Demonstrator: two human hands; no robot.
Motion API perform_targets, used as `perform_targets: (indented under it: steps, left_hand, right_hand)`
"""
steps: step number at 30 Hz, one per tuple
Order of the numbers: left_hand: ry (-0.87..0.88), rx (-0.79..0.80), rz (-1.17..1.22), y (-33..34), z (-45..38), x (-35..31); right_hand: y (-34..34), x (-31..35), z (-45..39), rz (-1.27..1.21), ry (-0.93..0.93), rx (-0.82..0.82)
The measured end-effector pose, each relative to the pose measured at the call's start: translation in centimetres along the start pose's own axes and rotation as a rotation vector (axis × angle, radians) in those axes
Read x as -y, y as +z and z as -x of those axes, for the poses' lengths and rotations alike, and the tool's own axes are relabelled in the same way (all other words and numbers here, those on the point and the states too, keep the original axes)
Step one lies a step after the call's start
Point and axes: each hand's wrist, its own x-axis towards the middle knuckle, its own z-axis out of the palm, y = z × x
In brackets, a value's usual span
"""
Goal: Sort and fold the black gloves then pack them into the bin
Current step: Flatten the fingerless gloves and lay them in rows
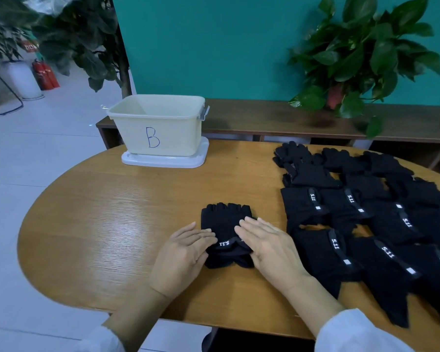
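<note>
Near the front edge of the wooden worktop (112, 212), both hands are pressing flat on one black glove (226, 224) that's lying folded, its "5.11" strap showing between them. Left hand (186, 252) and right hand (269, 247) are both lying released, fingers straight, no grip on anything. Off to the right, the rest of the black gloves (366, 212) are lying in overlapping rows. Cream bin (158, 128) marked "B" is sitting on a white lid (163, 161) at the far side.

Potted plant (361, 54) sitting upper right on a dark shelf (264, 118); red extinguishers (46, 74) standing upper left.
</note>
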Motion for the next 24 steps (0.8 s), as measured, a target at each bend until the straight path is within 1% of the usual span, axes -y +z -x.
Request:
perform_targets:
  steps: [3,5,8,12,14,16,18,19,20,21,24]
  left_hand:
    - [-0.003,-0.031,-0.008,-0.2,-0.6,0.2]
    - [0.013,-0.033,-0.034,0.0,-0.6,0.2]
    - [-0.003,0.026,-0.055,0.4,0.1,-0.1]
    - [-0.030,0.104,-0.043,0.5,0.0,-0.1]
    - [-0.047,0.172,-0.004,0.2,0.0,0.0]
    - [-0.078,0.214,0.073,-0.4,-0.2,0.3]
    - [-0.181,0.188,0.240,-1.4,-1.1,0.4]
    - [-0.240,0.165,0.316,-1.8,-1.9,0.3]
    - [-0.281,0.150,0.345,-1.9,-2.9,0.1]
    - [-0.302,0.155,0.327,-1.9,-4.0,-0.2]
    - [-0.299,0.278,0.154,-0.2,-6.7,-1.3]
  right_hand:
    - [-0.3,-0.2,-1.2,0.024,0.012,-0.017]
    - [0.2,-0.3,-1.1,0.041,-0.012,0.003]
    - [1.1,-0.5,-0.1,0.056,-0.048,0.072]
    - [1.5,-0.7,0.1,0.068,-0.034,0.112]
    - [1.3,-0.5,0.1,0.074,-0.031,0.126]
    - [0.8,-0.5,0.1,0.033,0.010,0.092]
    - [0.1,-0.4,-0.7,-0.038,0.080,0.036]
    - [-0.3,-0.4,-1.3,-0.059,0.111,0.035]
    - [-0.8,-0.2,-2.2,-0.066,0.139,0.062]
    - [-1.1,-0.1,-3.1,-0.058,0.155,0.120]
    - [-0.2,0.1,-5.1,-0.015,0.157,0.350]
